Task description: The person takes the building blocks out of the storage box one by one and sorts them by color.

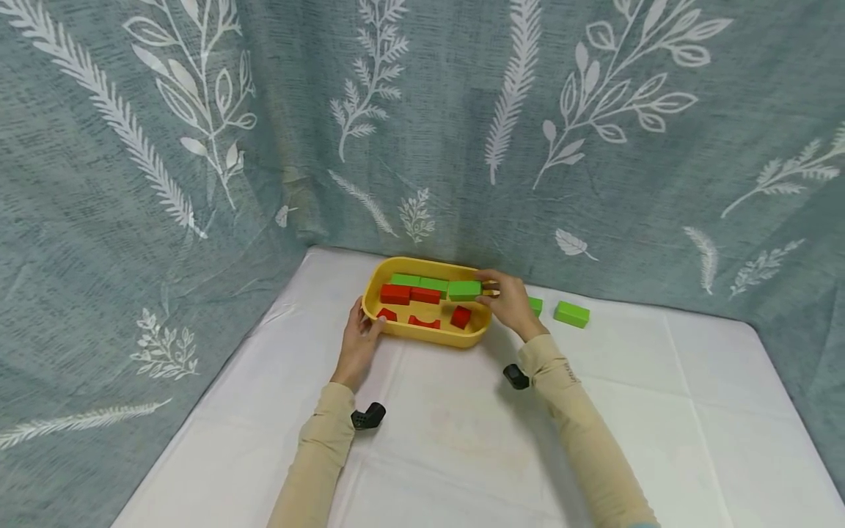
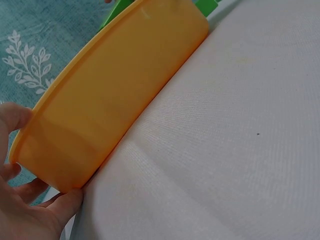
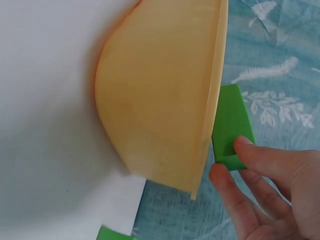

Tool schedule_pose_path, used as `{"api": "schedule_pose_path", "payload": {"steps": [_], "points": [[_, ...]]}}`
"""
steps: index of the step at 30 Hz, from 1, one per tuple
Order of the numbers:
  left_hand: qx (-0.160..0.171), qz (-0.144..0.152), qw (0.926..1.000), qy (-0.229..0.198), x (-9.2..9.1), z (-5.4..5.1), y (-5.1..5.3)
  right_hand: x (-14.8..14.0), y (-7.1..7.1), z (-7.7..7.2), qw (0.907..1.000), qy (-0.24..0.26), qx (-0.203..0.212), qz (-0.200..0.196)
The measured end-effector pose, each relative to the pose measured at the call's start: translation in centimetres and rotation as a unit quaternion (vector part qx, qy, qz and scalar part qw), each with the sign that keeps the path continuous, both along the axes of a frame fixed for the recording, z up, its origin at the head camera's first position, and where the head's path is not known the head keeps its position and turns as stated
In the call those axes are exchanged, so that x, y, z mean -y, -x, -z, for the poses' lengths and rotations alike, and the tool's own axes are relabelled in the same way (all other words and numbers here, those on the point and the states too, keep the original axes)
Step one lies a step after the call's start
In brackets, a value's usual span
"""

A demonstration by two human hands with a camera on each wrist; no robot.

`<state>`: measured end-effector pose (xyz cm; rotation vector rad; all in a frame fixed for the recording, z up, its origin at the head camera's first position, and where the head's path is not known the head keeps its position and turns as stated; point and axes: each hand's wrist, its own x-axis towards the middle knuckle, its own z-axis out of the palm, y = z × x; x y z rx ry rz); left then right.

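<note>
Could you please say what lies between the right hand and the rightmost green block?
The head view shows another green block, partly hidden by the right hand.

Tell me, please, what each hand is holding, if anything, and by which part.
The right hand pinches a green block by one end. The left hand holds the yellow container at its left end.

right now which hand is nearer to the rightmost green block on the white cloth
Right. The right hand, to the left of the rightmost green block, holds another green block over the yellow tub; the left hand grips the tub's left end, farther away.
</note>
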<state>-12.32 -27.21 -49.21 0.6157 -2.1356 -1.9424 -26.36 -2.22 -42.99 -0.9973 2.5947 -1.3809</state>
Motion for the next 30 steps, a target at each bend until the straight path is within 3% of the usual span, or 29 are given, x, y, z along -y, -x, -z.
{"api": "schedule_pose_path", "payload": {"steps": [12,24,30], "points": [[0.006,-0.001,1.0,-0.001,0.1,0.0,0.1,-2.7,0.4,-0.1,0.9992,0.003,0.032,0.022],[0.019,0.003,0.9998,0.005,0.2,-0.1,0.0,-5.9,0.8,1.0,0.9977,0.029,0.048,0.039],[0.009,0.006,0.9999,0.012,0.1,0.0,0.0,-6.8,0.8,1.0,0.9972,0.023,0.052,0.049]]}}
